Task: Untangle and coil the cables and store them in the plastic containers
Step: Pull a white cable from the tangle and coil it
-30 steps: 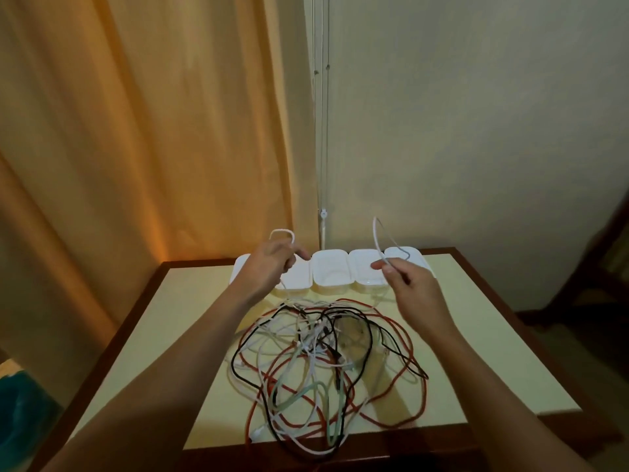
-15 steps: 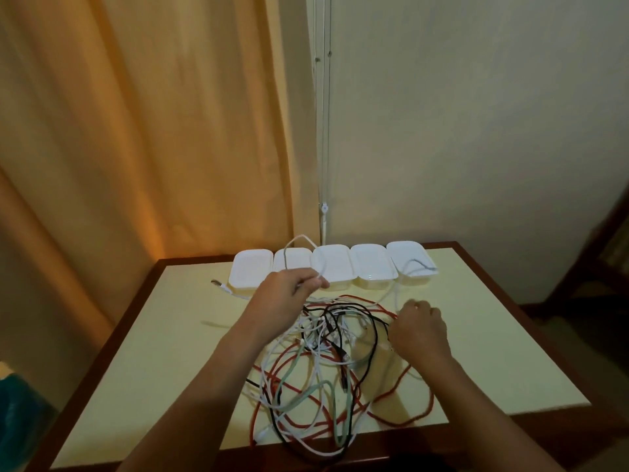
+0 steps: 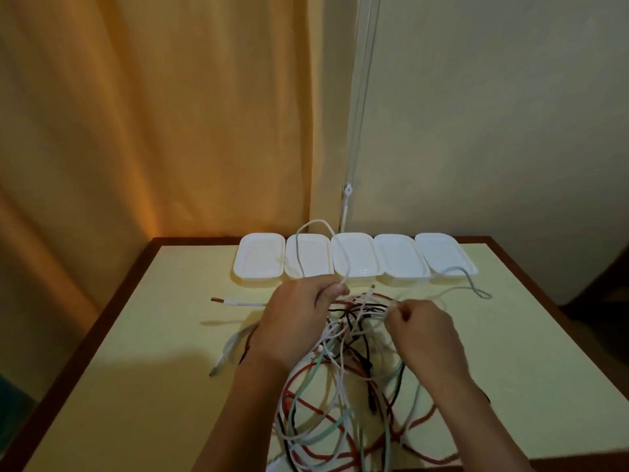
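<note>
Your left hand [image 3: 299, 321] pinches a white cable [image 3: 315, 229] looping over the empty containers [image 3: 354, 257]; your right hand [image 3: 422, 332] pinches another strand above the tangle [image 3: 340, 386] — pull hard and knots may tighten.

Five containers [image 3: 354, 257]: plain white, no pattern. Table top [image 3: 163, 335]: pale yellow, with a dark brown wooden edge [image 3: 112, 301]. Cable tangle [image 3: 343, 379]: mixed white, black, red and pale green strands. White cable [image 3: 335, 247]: looped over the containers. Loose plug [image 3: 218, 300]: copper-coloured tip on a white lead. Curtain [image 3: 153, 114]: plain orange-tan. Wall [image 3: 493, 114]: cream, unpatterned.
</note>
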Demonstrator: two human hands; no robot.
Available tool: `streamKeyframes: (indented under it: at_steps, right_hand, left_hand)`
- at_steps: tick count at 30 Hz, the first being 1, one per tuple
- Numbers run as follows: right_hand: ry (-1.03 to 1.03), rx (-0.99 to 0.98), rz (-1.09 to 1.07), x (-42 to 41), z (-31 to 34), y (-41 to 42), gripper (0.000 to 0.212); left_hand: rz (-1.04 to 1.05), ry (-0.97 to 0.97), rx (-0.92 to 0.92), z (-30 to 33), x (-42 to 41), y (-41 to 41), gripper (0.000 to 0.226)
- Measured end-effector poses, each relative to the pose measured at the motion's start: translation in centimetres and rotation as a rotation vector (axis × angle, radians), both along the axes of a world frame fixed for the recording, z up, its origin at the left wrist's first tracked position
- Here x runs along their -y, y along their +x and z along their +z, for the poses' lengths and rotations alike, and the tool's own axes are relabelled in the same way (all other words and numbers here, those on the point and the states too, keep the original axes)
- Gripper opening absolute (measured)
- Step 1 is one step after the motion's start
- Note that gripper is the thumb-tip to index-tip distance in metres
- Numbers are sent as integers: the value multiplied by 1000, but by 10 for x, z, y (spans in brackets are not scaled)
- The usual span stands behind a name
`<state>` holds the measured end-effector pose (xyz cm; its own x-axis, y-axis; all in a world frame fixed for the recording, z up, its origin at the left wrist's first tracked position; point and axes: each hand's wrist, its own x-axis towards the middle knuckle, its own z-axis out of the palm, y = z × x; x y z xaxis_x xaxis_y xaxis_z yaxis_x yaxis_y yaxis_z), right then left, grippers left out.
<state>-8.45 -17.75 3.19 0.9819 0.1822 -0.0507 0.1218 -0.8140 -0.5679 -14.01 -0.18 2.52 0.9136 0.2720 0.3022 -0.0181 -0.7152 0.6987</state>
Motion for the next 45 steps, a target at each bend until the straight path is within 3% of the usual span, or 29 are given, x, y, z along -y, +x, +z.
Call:
streamKeyframes:
  at_steps: [3, 6, 8, 10, 12, 13, 14, 17, 20, 25, 28, 34, 36, 41, 45]
  right_hand:
    - [-27, -230, 112, 11, 30, -7, 38]
    - [11, -380, 168, 17, 77, -17, 58]
    - [185, -496, 196, 16, 93, -20, 69]
    - [488, -528, 157, 5, 89, -19, 64]
    - [775, -422, 106, -15, 69, -16, 38]
    - [813, -300, 107, -24, 55, -14, 26]
    - [753, -142, 146, -31, 39, -10, 22]
    - [438, 146, 388, -47, -2, 1, 49]
    - [294, 253, 516, -56, -28, 8, 59]
    - [221, 368, 501, -58, -46, 36, 25]
    - [302, 429, 501, -52, -43, 48, 18]
    - [580, 607, 292, -42, -40, 55, 10]
    - [590, 563, 271, -42, -46, 57, 12]
    - [569, 381, 406, -58, -57, 51, 25]
    - [473, 313, 537, -57, -68, 50, 27]
  left_hand:
    - [-31, 10, -8, -16, 1, 4, 28]
    - [-64, 41, -29, -24, 7, 6, 28]
    - [-82, 48, -44, -26, 9, 6, 25]
    - [-92, 54, -43, -28, 7, 6, 22]
    - [-85, 92, -46, -30, 3, 5, 21]
    - [-74, 111, -49, -32, 0, 5, 21]
    - [-66, 116, -50, -34, -3, 5, 20]
    - [-89, 104, -48, -40, -10, 4, 21]
    - [-133, 61, -13, -44, -18, 6, 22]
    - [-48, -133, 64, -47, -33, 9, 16]
    - [7, -181, 100, -49, -45, 7, 12]
    - [-53, -255, 95, -40, -46, -1, 34]
    - [-175, -482, 126, -26, -36, -1, 36]
    - [-559, -1326, 278, -3, -5, 5, 24]
    - [-394, -1592, 561, 1, -3, 12, 29]
